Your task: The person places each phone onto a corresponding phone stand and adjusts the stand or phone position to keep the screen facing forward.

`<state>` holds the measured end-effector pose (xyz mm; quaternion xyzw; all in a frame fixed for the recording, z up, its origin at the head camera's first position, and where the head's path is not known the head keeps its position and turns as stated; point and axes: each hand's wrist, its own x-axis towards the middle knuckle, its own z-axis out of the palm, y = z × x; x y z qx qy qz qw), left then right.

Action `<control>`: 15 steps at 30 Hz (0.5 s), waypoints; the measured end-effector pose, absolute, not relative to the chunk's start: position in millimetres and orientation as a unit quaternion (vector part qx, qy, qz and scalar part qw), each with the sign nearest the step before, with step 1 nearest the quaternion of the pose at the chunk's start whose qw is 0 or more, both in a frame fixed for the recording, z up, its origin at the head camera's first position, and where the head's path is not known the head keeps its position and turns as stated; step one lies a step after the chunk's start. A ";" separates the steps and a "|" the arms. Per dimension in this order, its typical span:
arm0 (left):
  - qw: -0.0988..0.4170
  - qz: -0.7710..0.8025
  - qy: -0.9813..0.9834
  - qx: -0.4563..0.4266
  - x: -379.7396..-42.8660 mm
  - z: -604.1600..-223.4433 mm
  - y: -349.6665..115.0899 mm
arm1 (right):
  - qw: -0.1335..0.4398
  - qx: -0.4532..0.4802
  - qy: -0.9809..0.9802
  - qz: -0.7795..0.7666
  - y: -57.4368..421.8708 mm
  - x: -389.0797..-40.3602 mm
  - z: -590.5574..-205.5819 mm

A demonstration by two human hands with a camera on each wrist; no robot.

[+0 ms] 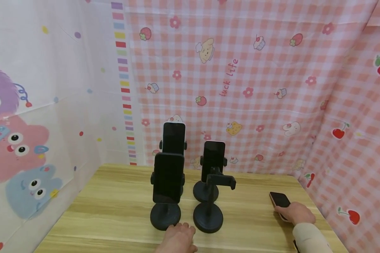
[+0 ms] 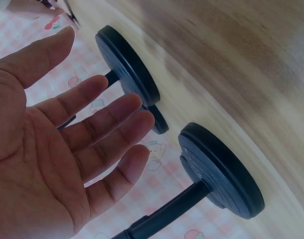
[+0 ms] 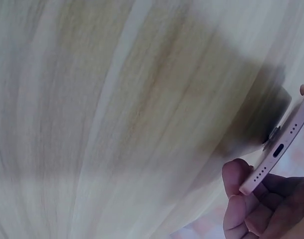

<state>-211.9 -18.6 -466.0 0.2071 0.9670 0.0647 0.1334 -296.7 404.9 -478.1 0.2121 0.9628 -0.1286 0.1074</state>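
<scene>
At the right of the table, my right hand [image 1: 299, 213] grips a pink-edged smartphone [image 1: 280, 199], its dark screen up. In the right wrist view my fingers [image 3: 235, 174] hold its sides, and the charging-port edge of the smartphone [image 3: 261, 172] faces the camera. The phone lies at or just above the tabletop; I cannot tell which. My left hand [image 1: 178, 239] is beside the round bases of the two front phone stands. Its fingers [image 2: 109, 122] are spread, holding nothing. The front right stand [image 1: 208, 218] has a bare clamp; the front left stand [image 1: 165, 217] carries a black phone [image 1: 168, 178].
Behind these, a white-edged phone [image 1: 174, 136] sits in the back left stand, and another phone [image 1: 213, 154] in the back right stand [image 1: 206, 192]. The wooden table [image 1: 114, 196] ends at a pink checked curtain [image 1: 234, 116]; a cartoon curtain [image 1: 66, 116] hangs on the left.
</scene>
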 end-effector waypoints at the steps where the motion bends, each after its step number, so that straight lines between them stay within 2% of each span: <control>1: 0.132 0.063 0.967 0.208 -211.7 -466.1 -18.3 | 0.107 0.213 0.963 -0.130 404.5 -296.0 -477.3; 15: 0.127 0.056 0.968 0.207 -210.1 -465.3 -16.2 | 0.089 0.150 0.975 -0.139 392.5 -279.8 -467.8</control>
